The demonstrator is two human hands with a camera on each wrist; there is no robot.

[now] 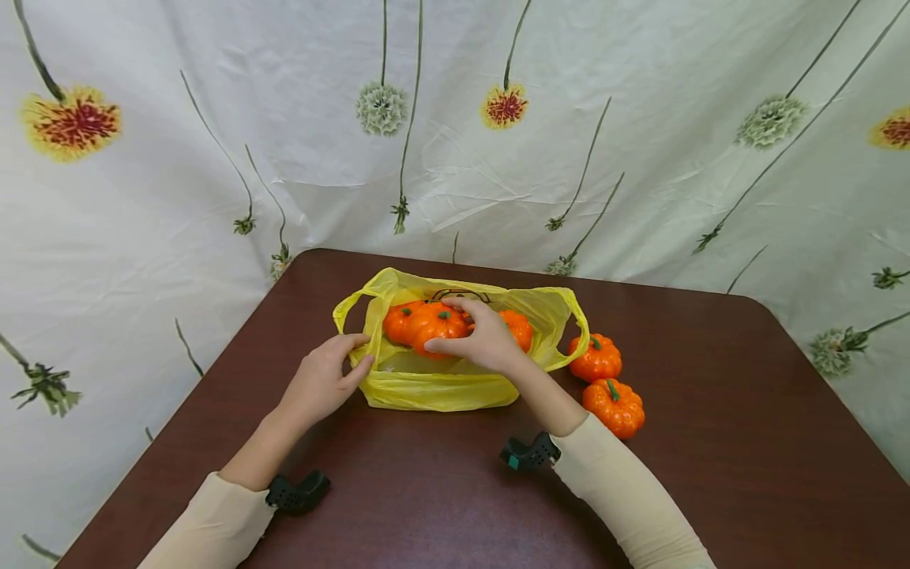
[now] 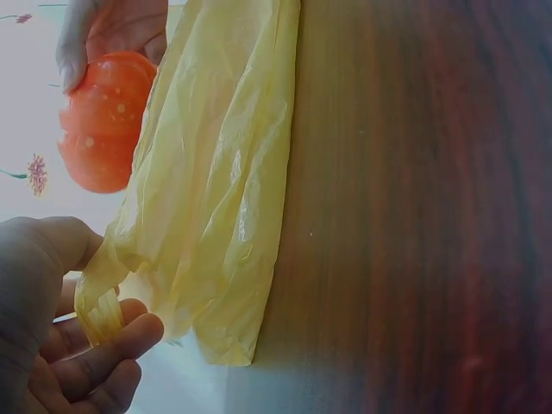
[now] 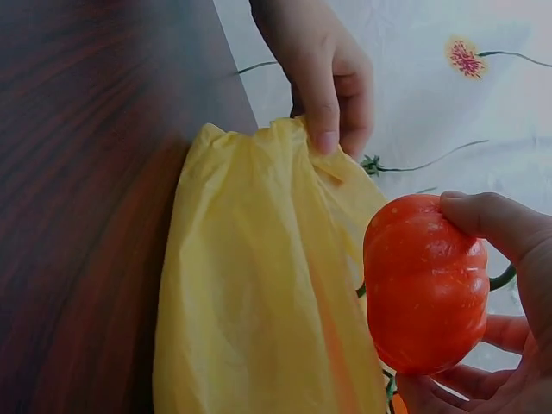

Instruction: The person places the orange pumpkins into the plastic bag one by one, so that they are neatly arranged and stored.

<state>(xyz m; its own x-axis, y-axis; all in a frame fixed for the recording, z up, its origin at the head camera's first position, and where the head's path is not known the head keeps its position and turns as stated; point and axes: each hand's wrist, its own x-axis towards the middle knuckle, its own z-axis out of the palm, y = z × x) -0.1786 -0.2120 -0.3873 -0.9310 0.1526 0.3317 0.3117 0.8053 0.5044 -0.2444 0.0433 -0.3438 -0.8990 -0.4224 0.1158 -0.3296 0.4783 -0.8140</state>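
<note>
A yellow plastic bag (image 1: 441,391) lies with its mouth open on the table. My left hand (image 1: 321,383) holds the handle at its left side; in the left wrist view the fingers curl about the yellow loop (image 2: 102,315). Over the bag's mouth, my right hand (image 1: 490,338) grips a small orange pumpkin (image 3: 427,285) between thumb and fingers, its green stem toward the palm. Inside the bag sit more orange pumpkins, one on the left (image 1: 398,322) and one on the right (image 1: 517,328), partly hidden by the right hand.
Two more pumpkins stand on the dark brown table (image 1: 718,411) right of the bag: one (image 1: 597,359) partly behind the right handle, the other (image 1: 614,408) nearer. A white flower-print cloth (image 1: 455,166) hangs behind the table.
</note>
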